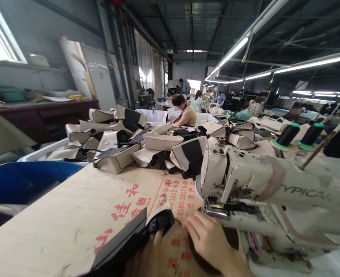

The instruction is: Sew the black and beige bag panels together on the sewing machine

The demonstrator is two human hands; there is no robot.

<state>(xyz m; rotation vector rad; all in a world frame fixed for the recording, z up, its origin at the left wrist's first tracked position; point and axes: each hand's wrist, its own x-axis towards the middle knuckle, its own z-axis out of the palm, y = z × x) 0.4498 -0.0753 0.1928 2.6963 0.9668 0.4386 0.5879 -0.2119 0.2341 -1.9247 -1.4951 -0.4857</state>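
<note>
A black fabric piece with a pale lining edge was seen lying flat on the printed wooden board, its curled end raised near the sewing machine's needle; its near end was cut off by the frame edge.

On the tabletop: sewing machine at the right edge, pile of sewn covers along the far edge, folded piece at the near edge just left of the machine, two thread spools behind the machine.

"TYPICAL" stands on the sewing machine; red Chinese characters and "2012" mark the tabletop board.
</note>
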